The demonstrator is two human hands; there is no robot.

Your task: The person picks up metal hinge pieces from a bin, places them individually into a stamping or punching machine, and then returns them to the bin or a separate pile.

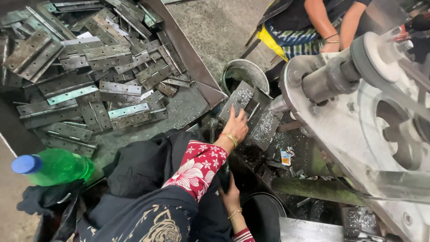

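My left hand (236,126), in a red flowered sleeve with a gold bangle, reaches to the machine bed and grips the lower edge of a grey metal hinge plate (240,99) strewn with bright shavings. A second, similar plate (265,129) lies just to its right. My right hand (230,193) is low down under the left arm, beside a dark part of the machine. Its fingers are partly hidden by the sleeve, so its grip is unclear.
A big metal tray (197,96) on the left holds several loose hinges (107,58). A green bottle with a blue cap (53,166) lies at lower left. A grey bucket (244,71), a black round tub (264,213), the machine's pulley wheel (385,121) and another person's arms (331,27) are close by.
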